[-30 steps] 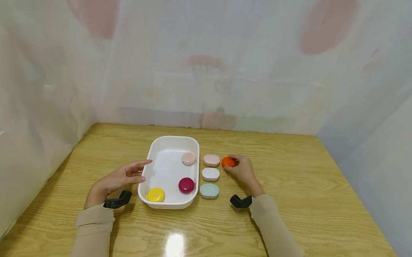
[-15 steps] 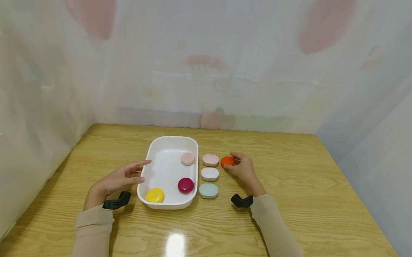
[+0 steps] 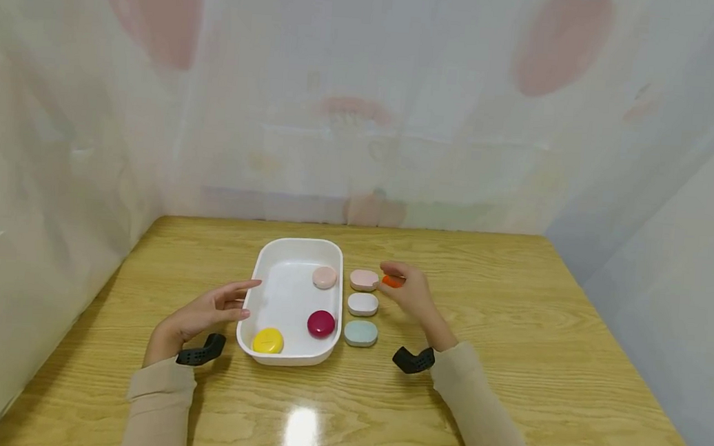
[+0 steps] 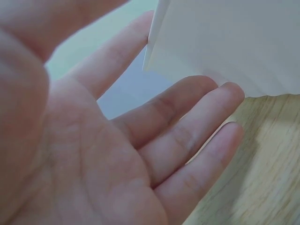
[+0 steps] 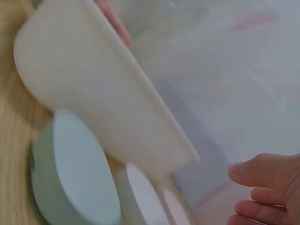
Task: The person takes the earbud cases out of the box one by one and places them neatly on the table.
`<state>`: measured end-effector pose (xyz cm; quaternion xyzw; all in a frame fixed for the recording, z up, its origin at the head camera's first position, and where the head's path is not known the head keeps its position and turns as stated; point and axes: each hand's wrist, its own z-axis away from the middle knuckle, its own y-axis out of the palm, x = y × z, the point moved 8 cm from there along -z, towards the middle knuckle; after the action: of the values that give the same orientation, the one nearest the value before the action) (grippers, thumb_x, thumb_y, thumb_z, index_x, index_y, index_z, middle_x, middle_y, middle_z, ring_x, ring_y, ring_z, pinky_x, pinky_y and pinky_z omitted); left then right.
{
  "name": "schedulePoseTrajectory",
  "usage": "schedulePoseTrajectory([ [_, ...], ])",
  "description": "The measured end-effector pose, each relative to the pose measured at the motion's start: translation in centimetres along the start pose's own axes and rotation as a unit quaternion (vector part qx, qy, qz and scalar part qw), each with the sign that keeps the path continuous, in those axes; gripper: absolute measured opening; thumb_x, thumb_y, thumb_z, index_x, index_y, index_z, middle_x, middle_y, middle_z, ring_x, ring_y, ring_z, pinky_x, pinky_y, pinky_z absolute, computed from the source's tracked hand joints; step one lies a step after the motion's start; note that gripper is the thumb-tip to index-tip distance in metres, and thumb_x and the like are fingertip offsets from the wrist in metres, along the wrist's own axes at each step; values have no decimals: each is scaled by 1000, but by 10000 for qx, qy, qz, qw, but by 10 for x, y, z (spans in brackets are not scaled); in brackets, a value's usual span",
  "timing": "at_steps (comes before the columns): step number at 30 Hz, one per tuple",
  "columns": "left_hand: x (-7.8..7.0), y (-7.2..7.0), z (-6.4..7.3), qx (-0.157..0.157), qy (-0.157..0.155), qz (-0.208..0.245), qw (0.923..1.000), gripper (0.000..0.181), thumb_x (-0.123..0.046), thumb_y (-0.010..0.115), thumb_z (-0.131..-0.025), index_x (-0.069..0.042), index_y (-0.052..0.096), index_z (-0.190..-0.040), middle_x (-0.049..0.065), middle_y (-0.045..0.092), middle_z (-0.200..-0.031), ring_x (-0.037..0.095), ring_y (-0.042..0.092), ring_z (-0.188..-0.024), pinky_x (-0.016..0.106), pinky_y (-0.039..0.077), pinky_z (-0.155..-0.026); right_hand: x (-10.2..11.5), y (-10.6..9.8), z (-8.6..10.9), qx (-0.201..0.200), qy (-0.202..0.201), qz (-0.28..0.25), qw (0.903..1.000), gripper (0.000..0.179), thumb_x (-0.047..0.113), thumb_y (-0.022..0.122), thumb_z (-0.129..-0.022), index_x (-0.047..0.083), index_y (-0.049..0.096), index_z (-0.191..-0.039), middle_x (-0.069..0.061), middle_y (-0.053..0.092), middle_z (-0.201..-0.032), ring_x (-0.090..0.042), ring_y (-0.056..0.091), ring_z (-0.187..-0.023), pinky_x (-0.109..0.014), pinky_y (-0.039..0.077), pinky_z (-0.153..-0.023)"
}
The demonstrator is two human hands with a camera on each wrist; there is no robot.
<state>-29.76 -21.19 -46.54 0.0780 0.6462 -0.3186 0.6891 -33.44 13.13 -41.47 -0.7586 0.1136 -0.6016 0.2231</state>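
Note:
My left hand (image 3: 213,304) is at the left rim of a white rectangular tray (image 3: 288,360), fingers loosely extended and holding nothing. The left wrist view shows its fingertips (image 4: 229,93) right at the tray's outer wall. My right hand (image 3: 411,292) hovers over a round orange case (image 3: 393,281), which shows between thumb and fingers. Its thumb tip overlaps the right end of an oval pink case (image 3: 363,280) in the head view. In the right wrist view, nothing shows between its thumb (image 5: 253,172) and bent fingers. Below the pink case lie a white oval case (image 3: 362,304) and a pale green one (image 3: 360,333).
Inside the tray are a round pale pink case (image 3: 325,277), a dark red one (image 3: 321,324) and a yellow one (image 3: 268,341). The wooden table (image 3: 510,344) has pale patterned sheets (image 3: 350,146) behind it and at both sides.
My right hand has let go of the orange case and moved left toward the pink oval case. The orange case stays in place. My left hand keeps its place at the tray.

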Motion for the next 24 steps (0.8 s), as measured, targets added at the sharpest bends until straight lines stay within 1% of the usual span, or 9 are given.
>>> schedulePoseTrajectory([
  [4, -1, 0, -1, -10, 8, -40, 10000, 68, -20, 57, -97, -6, 22, -153, 28, 37, -149, 3, 52, -118, 15, 46, -94, 31, 20, 9, 329, -619, -213, 9973, 42, 3, 72, -83, -9, 60, -122, -29, 63, -122, -43, 61, -113, -48, 52, -97],
  [6, -2, -1, -1, -25, 9, -94, 10000, 68, -20, 57, -97, -6, 22, -153, 29, 37, -149, 6, 52, -120, 15, 46, -94, 42, 31, 13, 531, -830, -318, 9946, 42, 2, 72, -82, -10, 60, -121, -30, 63, -120, -43, 62, -112, -47, 52, -97],
  [8, -2, -2, -2, -70, -34, -133, 9999, 68, -21, 58, -97, -7, 23, -153, 28, 38, -149, 11, 52, -123, 15, 45, -94, 50, 42, 16, 735, -997, -406, 9915, 42, 2, 73, -82, -11, 61, -119, -30, 64, -119, -43, 62, -111, -46, 52, -98],
  [11, -3, -3, -2, -53, 3, -170, 9998, 67, -20, 57, -97, -7, 23, -153, 29, 38, -148, 23, 50, -128, 17, 45, -95, 60, 58, 20, 1044, -1131, -419, 9872, 40, 3, 74, -82, -11, 62, -117, -29, 64, -118, -42, 62, -111, -41, 52, -98],
  [13, -3, -2, -2, -42, 21, -151, 9999, 67, -20, 57, -97, -6, 23, -153, 29, 39, -147, 25, 50, -128, 17, 46, -94, 66, 68, 23, 1222, -1192, -412, 9845, 39, 3, 74, -82, -10, 62, -117, -29, 65, -118, -42, 62, -111, -40, 52, -98],
  [15, -4, -2, -2, -1, 92, -147, 9999, 67, -19, 56, -97, -5, 22, -153, 31, 38, -147, 24, 50, -127, 17, 46, -94, 72, 77, 25, 1345, -1279, -335, 9821, 38, 3, 74, -82, -10, 62, -116, -28, 65, -116, -42, 62, -110, -38, 53, -98],
  [18, -4, -2, -2, -2, 76, -68, 9999, 67, -19, 57, -97, -4, 22, -153, 32, 38, -147, 12, 53, -121, 16, 47, -93, 80, 90, 27, 1569, -1359, -259, 9779, 38, 3, 74, -82, -10, 62, -116, -28, 66, -116, -41, 64, -109, -40, 53, -97],
  [21, -4, -1, -2, 21, 86, -11, 10000, 67, -19, 57, -97, -4, 22, -153, 32, 36, -148, 3, 54, -116, 15, 47, -92, 87, 106, 30, 1871, -1502, 59, 9708, 38, 6, 74, -83, -8, 63, -116, -25, 68, -116, -37, 65, -108, -40, 54, -96],
  [24, -3, 0, -3, 7, 39, 53, 10000, 68, -19, 57, -97, -5, 22, -153, 31, 37, -148, 0, 55, -114, 16, 47, -93, 93, 122, 32, 2151, -1664, 512, 9610, 37, 9, 73, -84, -6, 64, -117, -20, 69, -116, -33, 67, -106, -36, 55, -95],
])
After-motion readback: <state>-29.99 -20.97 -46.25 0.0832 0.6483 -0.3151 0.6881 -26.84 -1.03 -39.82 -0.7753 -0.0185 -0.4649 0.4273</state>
